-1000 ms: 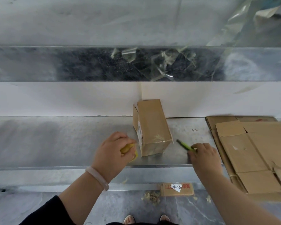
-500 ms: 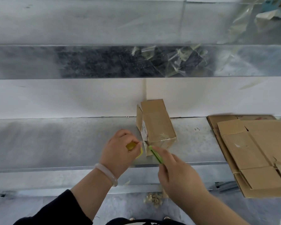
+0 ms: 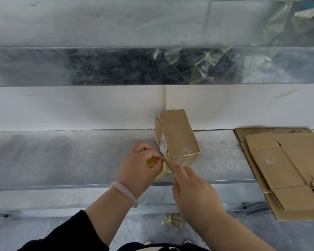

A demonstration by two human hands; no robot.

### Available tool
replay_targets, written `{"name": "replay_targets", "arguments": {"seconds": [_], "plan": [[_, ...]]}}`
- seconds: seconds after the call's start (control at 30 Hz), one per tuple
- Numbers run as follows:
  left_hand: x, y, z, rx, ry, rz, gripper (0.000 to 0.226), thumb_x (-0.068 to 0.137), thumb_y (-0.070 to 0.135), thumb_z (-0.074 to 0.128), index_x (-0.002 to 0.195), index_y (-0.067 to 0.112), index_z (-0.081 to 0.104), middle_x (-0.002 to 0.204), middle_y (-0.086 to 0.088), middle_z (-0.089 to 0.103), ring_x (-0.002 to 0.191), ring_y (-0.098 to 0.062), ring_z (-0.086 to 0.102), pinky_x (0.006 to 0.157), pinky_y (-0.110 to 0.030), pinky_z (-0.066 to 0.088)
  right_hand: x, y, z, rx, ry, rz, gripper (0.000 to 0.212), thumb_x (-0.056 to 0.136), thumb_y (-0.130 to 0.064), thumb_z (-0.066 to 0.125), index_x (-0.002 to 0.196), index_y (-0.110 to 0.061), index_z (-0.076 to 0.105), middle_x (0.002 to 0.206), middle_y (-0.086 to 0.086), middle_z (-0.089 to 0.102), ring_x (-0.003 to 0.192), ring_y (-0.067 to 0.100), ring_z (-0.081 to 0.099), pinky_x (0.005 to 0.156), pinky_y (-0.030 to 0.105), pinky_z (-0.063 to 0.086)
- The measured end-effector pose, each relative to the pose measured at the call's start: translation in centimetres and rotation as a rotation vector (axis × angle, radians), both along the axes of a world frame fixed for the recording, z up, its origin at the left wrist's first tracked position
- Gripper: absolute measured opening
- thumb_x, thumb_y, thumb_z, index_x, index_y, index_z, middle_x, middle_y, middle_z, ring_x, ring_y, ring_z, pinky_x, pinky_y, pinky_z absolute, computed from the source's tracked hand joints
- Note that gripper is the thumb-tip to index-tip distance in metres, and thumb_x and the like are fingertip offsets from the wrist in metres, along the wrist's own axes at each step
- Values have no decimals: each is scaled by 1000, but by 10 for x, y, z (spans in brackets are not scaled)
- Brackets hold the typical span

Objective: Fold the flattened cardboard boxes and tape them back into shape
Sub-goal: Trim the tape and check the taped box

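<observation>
cardboard box [image 3: 178, 136], already folded up, lies on its long side on the grey metal bench [image 3: 62, 156]. its far end is against the white wall [image 3: 80, 107] and its near end is close to the bench's front edge. clear tape glints on the top face near the front corner, and a white label shows on the left face.

left hand [image 3: 140, 165]: fingers curled around a yellow tape roll [image 3: 152, 161], which is mostly hidden by the hand. only a yellow patch and a curved rim below the thumb show. the hand sits just left of the box's near left corner. a pale bracelet [image 3: 125, 193] is on the wrist and a black sleeve [image 3: 65, 234] covers the forearm further back.

right hand [image 3: 192, 192]: thumb and forefinger pinch a thin green tool [image 3: 169, 166]. its tip points up-left to the gap between the roll and the box corner. i cannot tell whether the tip touches the tape. both hands are slightly motion-blurred.

flattened boxes [image 3: 286, 171] are stacked at the right end of the bench, well apart from the folded one, and overhang the front edge.

crumpled clear tape scraps [image 3: 203, 66] cling to the front face of the shelf above. small pale debris [image 3: 172, 221] lies on the floor below the bench.
</observation>
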State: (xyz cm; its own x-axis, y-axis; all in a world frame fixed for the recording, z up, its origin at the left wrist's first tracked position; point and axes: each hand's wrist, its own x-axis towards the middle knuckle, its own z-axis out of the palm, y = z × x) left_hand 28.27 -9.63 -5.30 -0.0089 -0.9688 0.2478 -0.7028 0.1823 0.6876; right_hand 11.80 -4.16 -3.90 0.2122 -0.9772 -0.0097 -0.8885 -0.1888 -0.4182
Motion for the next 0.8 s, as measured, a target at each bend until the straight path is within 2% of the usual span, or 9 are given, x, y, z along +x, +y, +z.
{"name": "replay_targets", "arguments": {"seconds": [0.1,0.27,0.4,0.5,0.63,0.73,0.8], "plan": [[-2,2,1,19,0,17,3,75,31,73,73,30,71,89,23,49,80,1,54,64,-9,38,-1,-1,-3,20,31,-12,58,101,-33,38,151,-45,12,103,-11,48,66,14,44,55,27,34],[-4,2,2,27,-21,64,6,75,34,71,71,29,71,91,26,46,83,1,51,60,-8,35,-3,1,-5,38,42,-12,59,101,-31,38,151,-44,10,106,-11,49,63,11,42,48,18,22],[-8,4,4,1,-55,65,7,75,35,71,71,30,69,90,26,45,82,-1,50,55,-11,37,-2,-6,-7,21,59,4,59,101,-32,35,152,-44,7,109,-11,48,71,17,54,57,29,43],[-7,3,5,11,-41,87,8,75,36,70,70,29,70,93,24,46,87,4,50,57,-9,35,-6,-3,-8,21,50,0,60,101,-31,36,152,-43,8,108,-11,49,67,14,49,56,27,36],[-8,8,4,40,9,114,8,75,31,75,69,27,70,90,23,46,83,3,52,61,-8,36,-2,-5,-14,12,45,32,58,99,-29,38,151,-42,15,111,-8,52,75,22,61,57,33,43],[-7,12,6,-13,-8,123,10,75,29,74,68,25,68,91,19,47,77,-2,52,59,-11,37,-8,-9,-21,18,60,14,57,99,-26,39,150,-40,17,114,-7,53,82,23,63,60,31,41],[0,8,8,-39,-46,147,8,77,30,73,72,26,69,96,15,49,75,-2,51,58,-12,37,-15,-6,-20,-20,44,65,57,99,-26,41,150,-40,22,114,-7,57,76,21,62,57,30,39]]}}
